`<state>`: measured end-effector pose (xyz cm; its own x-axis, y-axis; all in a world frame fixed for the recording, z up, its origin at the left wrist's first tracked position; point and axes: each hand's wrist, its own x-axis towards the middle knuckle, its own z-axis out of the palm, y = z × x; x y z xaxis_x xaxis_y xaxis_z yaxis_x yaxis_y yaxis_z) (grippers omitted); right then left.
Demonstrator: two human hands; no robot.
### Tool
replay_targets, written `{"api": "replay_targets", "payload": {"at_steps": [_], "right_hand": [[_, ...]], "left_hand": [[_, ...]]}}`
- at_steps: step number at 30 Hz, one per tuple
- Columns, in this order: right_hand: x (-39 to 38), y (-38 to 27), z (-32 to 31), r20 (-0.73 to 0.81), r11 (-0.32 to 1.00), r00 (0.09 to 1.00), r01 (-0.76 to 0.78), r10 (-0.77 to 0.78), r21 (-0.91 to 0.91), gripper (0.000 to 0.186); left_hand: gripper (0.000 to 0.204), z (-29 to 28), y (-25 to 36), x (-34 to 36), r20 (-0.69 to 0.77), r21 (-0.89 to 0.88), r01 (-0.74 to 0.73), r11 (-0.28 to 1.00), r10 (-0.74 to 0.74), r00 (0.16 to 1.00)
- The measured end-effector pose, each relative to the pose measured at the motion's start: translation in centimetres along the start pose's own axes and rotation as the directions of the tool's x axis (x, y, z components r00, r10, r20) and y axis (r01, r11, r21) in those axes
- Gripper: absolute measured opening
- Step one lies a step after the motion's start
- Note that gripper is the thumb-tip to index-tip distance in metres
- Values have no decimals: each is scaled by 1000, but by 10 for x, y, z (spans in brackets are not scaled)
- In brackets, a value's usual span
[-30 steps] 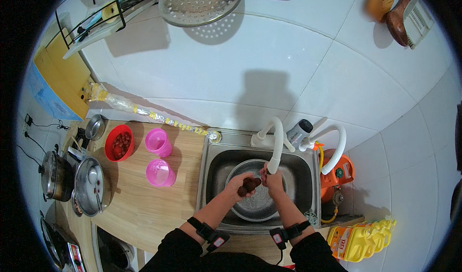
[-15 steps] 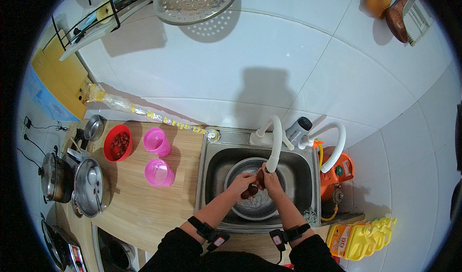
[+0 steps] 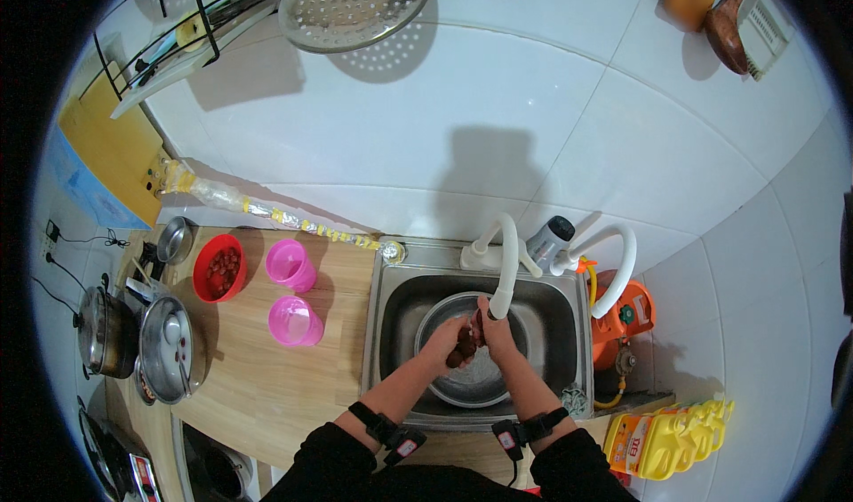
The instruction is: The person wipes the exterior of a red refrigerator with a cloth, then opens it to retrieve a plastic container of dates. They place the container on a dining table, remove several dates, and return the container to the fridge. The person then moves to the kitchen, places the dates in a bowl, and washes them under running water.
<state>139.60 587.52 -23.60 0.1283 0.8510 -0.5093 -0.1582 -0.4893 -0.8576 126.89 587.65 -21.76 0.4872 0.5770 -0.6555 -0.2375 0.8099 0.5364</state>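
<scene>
Both hands meet over a round metal basin standing in the sink. Under the white faucet, my left hand is closed around several dark brown, rounded pieces whose kind I cannot make out. My right hand is closed against the same dark pieces, its fingers partly hidden by the faucet's spout. A little water seems to lie in the bottom of the basin.
On the wooden counter at left stand a red bowl of small dark red pieces, two pink cups, a steel pan and a lidded pot. An orange gas cylinder and yellow jugs are right of the sink.
My hands have shifted slightly and turned the brown pieces between them, staying over the basin. The splashing water in the basin looks calmer now.
</scene>
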Motion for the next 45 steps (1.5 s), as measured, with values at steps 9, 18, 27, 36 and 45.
{"api": "replay_targets", "payload": {"at_steps": [9,18,27,36,45], "right_hand": [[-4,-3,-6,32,990,994,100,-104,99,24],[-20,-14,-16,338,883,930,276,-145,-380,30],[3,14,-17,-26,904,988,130,-154,-408,35],[2,4,-12,-38,882,992,86,-116,-463,29],[-14,-9,-9,185,957,972,183,-142,-226,23]], "left_hand": [[47,-4,-1,6,34,-21,30,999,-29,999],[53,3,6,8,-8,165,13,986,-11,1000],[37,9,-3,9,-29,225,-98,969,108,994],[26,10,-10,14,-63,240,-225,945,246,967],[23,5,-6,17,-4,210,-216,954,222,975]]}}
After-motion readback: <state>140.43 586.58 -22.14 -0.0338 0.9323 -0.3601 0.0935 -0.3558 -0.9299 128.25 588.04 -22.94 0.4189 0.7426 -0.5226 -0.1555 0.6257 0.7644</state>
